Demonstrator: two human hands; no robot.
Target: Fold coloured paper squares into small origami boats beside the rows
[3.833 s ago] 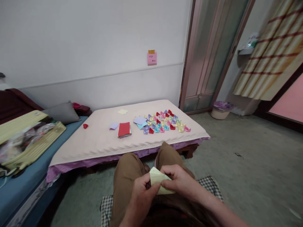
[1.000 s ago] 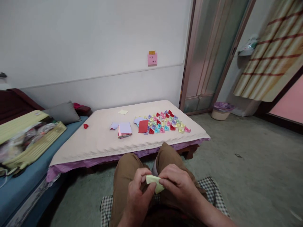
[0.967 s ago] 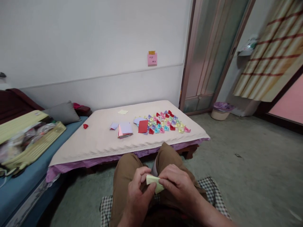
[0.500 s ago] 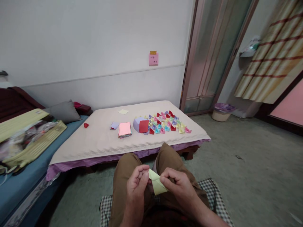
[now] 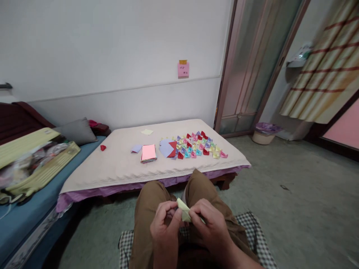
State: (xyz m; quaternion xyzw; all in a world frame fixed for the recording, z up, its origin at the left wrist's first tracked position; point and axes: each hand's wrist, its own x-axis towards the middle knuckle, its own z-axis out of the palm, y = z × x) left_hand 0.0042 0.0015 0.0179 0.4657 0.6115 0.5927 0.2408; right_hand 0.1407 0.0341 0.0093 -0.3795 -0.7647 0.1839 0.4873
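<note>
Above my lap I hold a folded pale yellow-green paper [image 5: 184,210] between both hands. My left hand [image 5: 166,222] pinches its left edge between thumb and fingers. On the other side, my right hand [image 5: 209,222] grips the right edge the same way; part of the paper is hidden behind the fingers. Beyond my knees, on the low bed, lie a stack of coloured paper squares [image 5: 148,153], a lavender sheet [image 5: 166,147] with a red piece [image 5: 173,149] on it, and many small folded paper boats [image 5: 198,144] in several colours.
The bed with a cream cover [image 5: 112,164] stands ahead against the wall. On it also lie a lavender paper [image 5: 136,149], a pale yellow paper [image 5: 147,132] and a crumpled red piece [image 5: 103,148]. A lined bin [image 5: 263,135] is right; a blue bed [image 5: 28,213] is left.
The paper in my hands has been folded smaller, its lower part no longer hanging down. My left thumb has moved onto it. The red piece beyond now looks pointed on its left side.
</note>
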